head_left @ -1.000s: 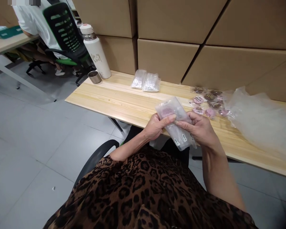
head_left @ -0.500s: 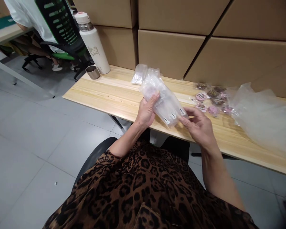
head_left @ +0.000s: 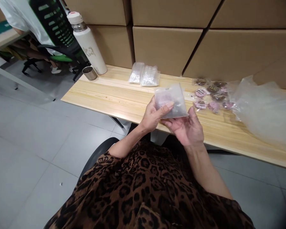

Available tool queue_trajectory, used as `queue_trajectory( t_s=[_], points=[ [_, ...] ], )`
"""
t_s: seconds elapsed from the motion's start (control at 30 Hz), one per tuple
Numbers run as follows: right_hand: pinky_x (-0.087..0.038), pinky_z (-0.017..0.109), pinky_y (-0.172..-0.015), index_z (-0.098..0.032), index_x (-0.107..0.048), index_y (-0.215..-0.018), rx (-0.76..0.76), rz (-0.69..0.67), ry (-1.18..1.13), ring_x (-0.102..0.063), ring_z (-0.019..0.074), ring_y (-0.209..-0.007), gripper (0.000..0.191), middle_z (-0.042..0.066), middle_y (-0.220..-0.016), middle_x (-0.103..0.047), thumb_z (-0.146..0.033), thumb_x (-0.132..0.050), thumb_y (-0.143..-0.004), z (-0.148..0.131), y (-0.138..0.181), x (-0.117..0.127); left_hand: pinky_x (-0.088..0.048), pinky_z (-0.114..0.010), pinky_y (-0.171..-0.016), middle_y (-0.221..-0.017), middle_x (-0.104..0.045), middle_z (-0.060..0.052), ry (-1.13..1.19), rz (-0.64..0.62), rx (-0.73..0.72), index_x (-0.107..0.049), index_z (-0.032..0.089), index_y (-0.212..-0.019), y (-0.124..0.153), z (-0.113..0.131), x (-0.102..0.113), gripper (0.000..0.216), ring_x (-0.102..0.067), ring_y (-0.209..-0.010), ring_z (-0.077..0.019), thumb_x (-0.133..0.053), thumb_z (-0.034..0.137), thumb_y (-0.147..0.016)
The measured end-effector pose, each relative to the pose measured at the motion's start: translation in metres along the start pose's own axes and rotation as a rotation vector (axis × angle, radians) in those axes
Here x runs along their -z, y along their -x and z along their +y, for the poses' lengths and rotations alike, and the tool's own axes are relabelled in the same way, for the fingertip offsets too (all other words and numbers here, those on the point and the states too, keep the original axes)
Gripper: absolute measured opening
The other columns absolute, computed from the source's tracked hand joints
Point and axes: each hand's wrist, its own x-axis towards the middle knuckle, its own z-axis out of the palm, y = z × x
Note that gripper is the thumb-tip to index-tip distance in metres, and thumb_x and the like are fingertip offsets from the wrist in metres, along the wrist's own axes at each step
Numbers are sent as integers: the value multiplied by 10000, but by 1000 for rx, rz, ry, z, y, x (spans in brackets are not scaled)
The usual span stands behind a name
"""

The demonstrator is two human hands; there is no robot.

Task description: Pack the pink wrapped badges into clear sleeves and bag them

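A frosted plastic bag (head_left: pixel 177 101), now a compact square with a faint pink patch showing through, is held above the table's front edge. My left hand (head_left: pixel 154 116) grips its left side, thumb lying across the front. My right hand (head_left: pixel 187 128) is under the lower right corner, palm up, fingers spread and partly behind the bag; it touches or nearly touches the lower edge. Beyond the bag, two flat clear packets (head_left: pixel 149 76) lie side by side. To the right are several small wrapped pink and brown round pieces (head_left: pixel 214 106).
A heap of translucent plastic bags (head_left: pixel 269 111) covers the table's right part. A white thermos (head_left: pixel 89 47) and a metal cup (head_left: pixel 90 73) stand at the left end. Cardboard boxes (head_left: pixel 166 47) line the back. Someone in a white shirt (head_left: pixel 16 16) sits at another table.
The long bag has been folded into a shorter square, and its printed marks no longer show. My right hand has moved left and turned palm up beneath it. The view has shifted slightly.
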Motion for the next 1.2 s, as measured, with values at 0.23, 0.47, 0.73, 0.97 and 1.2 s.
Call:
queue_trajectory(
  t_s=[0.23, 0.47, 0.73, 0.97, 1.2],
  points=[
    [-646, 553, -1006, -327, -790, -1152, 43, 70, -62, -712, 309, -1261, 406, 23, -1327, -789, -645, -765, -899, 14, -4, 4, -590, -466, -1094, -1170, -778, -46, -119, -152, 43, -694, 272, -1233, -4, -4, 8, 602, -728, -1169, -277, -928, 594, -782],
    [-647, 495, -1041, -301, -806, -969, 201, 141, -31, -753, 258, -1139, 312, 8, -1145, -829, -586, -845, -847, 23, -14, 11, -492, -507, -1194, -1259, -717, -99, -474, 26, -198, -743, 234, -1134, 2, 9, 1, 573, -645, -1286, -297, -906, 651, -776],
    [-643, 458, -1083, -277, -820, -1000, 252, 106, 165, -741, 290, -1275, 346, 43, -1177, -833, -579, -867, -838, 4, -18, 10, -570, -490, -1025, -1142, -717, -78, -64, 26, 198, -474, 263, -1432, -17, 1, 12, 1101, -709, -1110, -277, -1037, 611, -552],
    [-678, 436, -953, -275, -780, -1087, 230, 24, 412, -815, 264, -1014, 452, 43, -1056, -836, -507, -974, -751, -16, -33, 17, -552, -429, -1011, -1090, -747, -71, -33, 61, 124, -659, 185, -1125, -25, 11, 11, 849, -696, -1031, -231, -1093, 432, -438],
    [-663, 352, -802, -252, -757, -983, 250, 33, 381, -766, 180, -804, 454, 8, -925, -805, -513, -998, -700, -5, -67, -7, -565, -400, -947, -965, -773, -68, 22, 101, 133, -718, 141, -1022, -43, 19, 33, 680, -714, -878, -183, -1050, 497, -548]
  ],
)
